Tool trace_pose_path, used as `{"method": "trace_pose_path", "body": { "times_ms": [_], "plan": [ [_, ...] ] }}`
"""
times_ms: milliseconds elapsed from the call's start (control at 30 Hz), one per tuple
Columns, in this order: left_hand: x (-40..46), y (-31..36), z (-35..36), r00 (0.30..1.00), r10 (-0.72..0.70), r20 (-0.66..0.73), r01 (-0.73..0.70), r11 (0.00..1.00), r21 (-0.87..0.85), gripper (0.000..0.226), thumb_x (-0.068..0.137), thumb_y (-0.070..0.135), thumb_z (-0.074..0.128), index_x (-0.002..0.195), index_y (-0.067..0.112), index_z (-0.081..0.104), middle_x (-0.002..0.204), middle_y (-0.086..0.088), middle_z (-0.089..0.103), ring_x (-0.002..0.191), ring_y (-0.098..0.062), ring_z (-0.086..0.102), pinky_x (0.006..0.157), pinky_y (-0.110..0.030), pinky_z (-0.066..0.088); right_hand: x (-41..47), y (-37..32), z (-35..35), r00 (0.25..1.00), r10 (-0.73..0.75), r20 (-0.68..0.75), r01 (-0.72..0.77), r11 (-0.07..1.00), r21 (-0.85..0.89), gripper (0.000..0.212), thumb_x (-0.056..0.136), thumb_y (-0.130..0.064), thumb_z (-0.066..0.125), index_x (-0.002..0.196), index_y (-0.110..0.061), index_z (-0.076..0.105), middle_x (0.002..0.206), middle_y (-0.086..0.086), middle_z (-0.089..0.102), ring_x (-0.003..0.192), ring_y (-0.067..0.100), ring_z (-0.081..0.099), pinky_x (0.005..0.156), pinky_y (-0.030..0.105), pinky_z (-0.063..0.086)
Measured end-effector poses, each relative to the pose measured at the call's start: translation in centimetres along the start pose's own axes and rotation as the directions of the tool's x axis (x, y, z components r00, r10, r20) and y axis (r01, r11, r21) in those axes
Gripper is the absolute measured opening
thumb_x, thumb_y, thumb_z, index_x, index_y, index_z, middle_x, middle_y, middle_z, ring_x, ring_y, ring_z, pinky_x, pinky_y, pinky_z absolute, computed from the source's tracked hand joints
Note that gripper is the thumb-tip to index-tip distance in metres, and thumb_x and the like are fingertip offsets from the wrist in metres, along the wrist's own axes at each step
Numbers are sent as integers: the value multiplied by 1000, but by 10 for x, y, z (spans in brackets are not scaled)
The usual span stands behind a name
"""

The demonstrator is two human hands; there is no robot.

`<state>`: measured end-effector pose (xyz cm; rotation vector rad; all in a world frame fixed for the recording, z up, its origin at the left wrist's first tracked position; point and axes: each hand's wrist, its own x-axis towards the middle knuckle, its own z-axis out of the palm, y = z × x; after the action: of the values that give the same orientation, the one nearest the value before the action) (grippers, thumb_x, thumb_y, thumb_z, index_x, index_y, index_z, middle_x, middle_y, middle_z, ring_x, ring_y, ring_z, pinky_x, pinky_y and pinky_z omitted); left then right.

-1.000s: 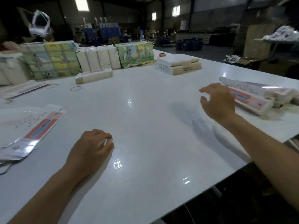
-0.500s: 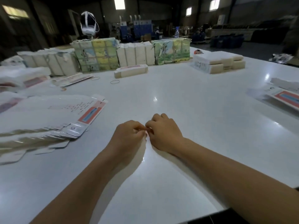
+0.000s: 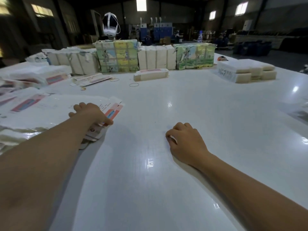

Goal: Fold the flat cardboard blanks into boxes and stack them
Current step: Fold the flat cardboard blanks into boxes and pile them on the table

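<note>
The left hand (image 3: 90,114) hides part of the top blank (image 3: 66,107); right fingers (image 3: 170,136) curl under.
</note>
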<state>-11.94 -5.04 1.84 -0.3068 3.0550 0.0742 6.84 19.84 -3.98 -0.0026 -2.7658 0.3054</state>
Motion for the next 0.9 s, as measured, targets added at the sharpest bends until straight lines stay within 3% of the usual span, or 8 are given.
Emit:
{"method": "trace_pose_path", "body": {
  "times_ms": [133, 333, 433, 567, 633, 700, 767, 900],
  "plan": [
    [5, 13, 1, 998, -54, -31, 53, 998, -22, 113, 49, 56, 85, 135, 9, 28, 132, -19, 39, 125, -33, 33, 94, -42, 29, 0, -1, 0, 1000, -3, -9, 3, 1000, 20, 26, 96, -26, 45, 111, -24, 66, 110, -4, 56, 100, 19, 45, 83, 30, 36],
    [-8, 20, 12, 989, 138, -56, -145, 977, -158, 99, 59, 48, 82, 135, 20, 26, 114, -15, 46, 104, -31, 47, 83, -40, 40, 1, -3, 0, 1000, 11, 3, -11, 1000, 24, 25, 95, -24, 45, 110, -22, 66, 110, -3, 56, 101, 20, 45, 85, 32, 37],
    [-36, 27, 20, 952, 297, 70, -233, 856, -461, 110, 58, 63, 79, 144, 25, 21, 128, -10, 43, 103, -27, 48, 76, -36, 43, 2, -3, -1, 1000, 19, 23, -20, 999, 43, 27, 95, -23, 45, 112, -22, 65, 112, -1, 56, 104, 22, 45, 87, 32, 36],
    [-93, 49, 26, 839, 533, 109, -347, 679, -647, 109, 49, 63, 72, 141, 29, 26, 102, 8, 45, 83, -11, 54, 56, -22, 42, 5, 0, -7, 991, 126, 39, -132, 955, 264, 31, 96, -17, 44, 122, -17, 62, 117, 3, 58, 111, 21, 48, 94, 28, 37],
    [-112, 54, 25, 777, 623, 89, -424, 622, -658, 104, 47, 62, 74, 135, 31, 30, 108, 8, 46, 84, -12, 56, 57, -19, 45, 4, 3, -15, 946, 323, 14, -267, 758, 595, 33, 95, -9, 41, 119, -13, 63, 112, 2, 62, 105, 17, 56, 91, 23, 43],
    [-125, 54, 28, 747, 662, 62, -507, 628, -590, 105, 46, 64, 78, 134, 34, 29, 117, 7, 46, 89, -16, 57, 71, -31, 53, 4, 6, -28, 836, 529, 144, -324, 265, 908, 29, 93, -11, 38, 102, -13, 65, 93, 5, 69, 83, 18, 64, 70, 29, 55],
    [-132, 52, 35, 753, 658, 17, -593, 690, -414, 106, 46, 64, 67, 139, 35, 26, 123, 4, 45, 99, -18, 55, 91, -48, 47, 3, 9, -36, 769, 554, 318, -281, -153, 947, 28, 93, -25, 39, 87, -15, 65, 76, 8, 71, 61, 18, 67, 48, 26, 51],
    [-142, 50, 43, 735, 672, -86, -668, 698, -257, 104, 48, 67, 59, 140, 33, 25, 127, 2, 44, 104, -15, 49, 98, -49, 39, 1, 4, -35, 797, 529, 291, -351, 14, 936, 24, 91, -26, 53, 74, -10, 56, 84, 17, 72, 62, 24, 67, 43, 24, 48]
  ]
}}
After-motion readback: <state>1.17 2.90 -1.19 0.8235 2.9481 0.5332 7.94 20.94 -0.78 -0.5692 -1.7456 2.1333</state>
